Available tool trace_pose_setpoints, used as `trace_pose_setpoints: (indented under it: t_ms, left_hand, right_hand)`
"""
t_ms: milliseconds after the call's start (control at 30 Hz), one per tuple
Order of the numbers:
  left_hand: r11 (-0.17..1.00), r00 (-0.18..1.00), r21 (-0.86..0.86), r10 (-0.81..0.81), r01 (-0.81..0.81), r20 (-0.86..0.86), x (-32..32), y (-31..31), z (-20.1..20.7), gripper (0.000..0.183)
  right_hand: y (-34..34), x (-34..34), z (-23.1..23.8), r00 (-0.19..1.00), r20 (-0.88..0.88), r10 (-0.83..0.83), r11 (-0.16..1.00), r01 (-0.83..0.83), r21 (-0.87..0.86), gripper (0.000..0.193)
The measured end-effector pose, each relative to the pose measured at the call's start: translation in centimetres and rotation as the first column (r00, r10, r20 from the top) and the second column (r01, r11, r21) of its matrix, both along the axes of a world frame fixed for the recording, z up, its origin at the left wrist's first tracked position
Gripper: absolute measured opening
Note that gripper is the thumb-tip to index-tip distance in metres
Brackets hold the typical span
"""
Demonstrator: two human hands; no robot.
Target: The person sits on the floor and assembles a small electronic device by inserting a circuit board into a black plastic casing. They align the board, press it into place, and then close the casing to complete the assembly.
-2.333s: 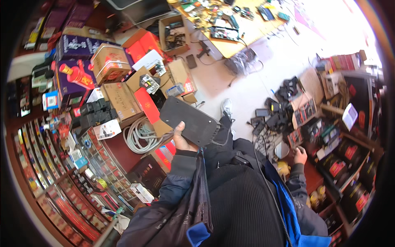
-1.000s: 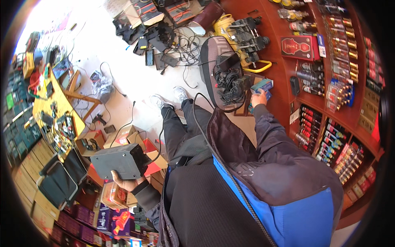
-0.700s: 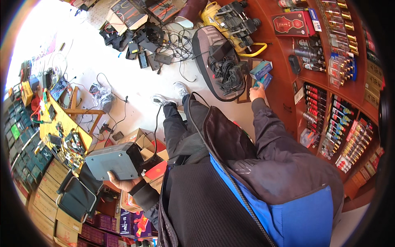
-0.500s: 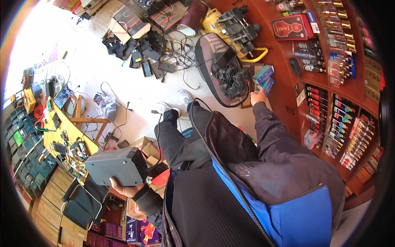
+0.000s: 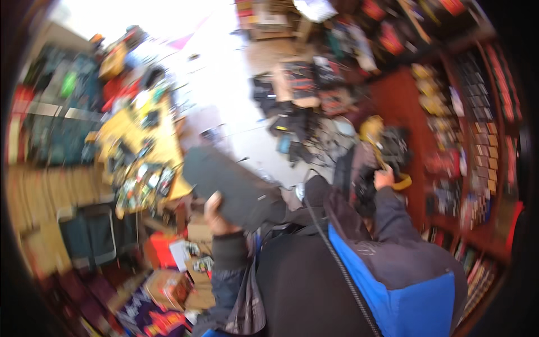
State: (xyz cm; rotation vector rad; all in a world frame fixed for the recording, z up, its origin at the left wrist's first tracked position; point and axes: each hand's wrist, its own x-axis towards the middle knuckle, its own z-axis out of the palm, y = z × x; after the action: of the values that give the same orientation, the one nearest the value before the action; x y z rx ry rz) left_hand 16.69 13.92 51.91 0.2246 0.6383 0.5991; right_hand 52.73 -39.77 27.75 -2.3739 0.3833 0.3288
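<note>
Two bare hands show: the left hand [image 5: 216,216] and the right hand [image 5: 384,177]. One flat dark grey rectangular case [image 5: 233,188] is in view. One yellow-topped table [image 5: 140,151] stands at the left side of the pale floor [image 5: 224,90]. One orange box [image 5: 160,250] lies below that table's lower edge, with at least two brown cardboard boxes [image 5: 196,281] beside it. One red-brown shelf unit [image 5: 477,168] runs along the right edge. The small items on the table, floor and shelves are too blurred to count.
</note>
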Motion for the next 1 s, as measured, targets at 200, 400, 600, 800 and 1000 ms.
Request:
trace_pose_setpoints:
  t_ms: [200,400,600,800,1000]
  left_hand:
    - [0.992,0.977,-0.074,-0.085,0.101,0.196,6.1,7.6,2.3,0.038]
    - [0.994,0.966,0.097,-0.074,0.052,0.250,13.1,17.4,6.5,0.048]
    - [0.989,0.985,0.139,0.023,-0.046,0.169,19.9,28.2,5.4,0.052]
    - [0.983,0.979,0.108,0.130,-0.148,0.154,26.0,37.4,4.2,0.051]
    - [0.970,0.960,0.047,0.229,-0.239,0.162,29.9,46.4,2.5,0.062]
  right_hand:
    - [9.0,7.3,-0.4,0.990,-0.140,-0.001,0.946,0.047,0.322,0.063]
    - [20.9,14.1,0.5,0.987,-0.120,0.111,0.985,-0.093,0.142,0.056]
    - [39.1,22.4,0.2,0.947,-0.242,0.213,0.977,-0.198,0.085,0.064]
    - [58.5,32.9,2.7,0.905,-0.174,0.387,0.901,-0.332,0.280,0.059]
    - [73.1,39.0,5.0,0.858,-0.152,0.490,0.855,-0.440,0.275,0.063]
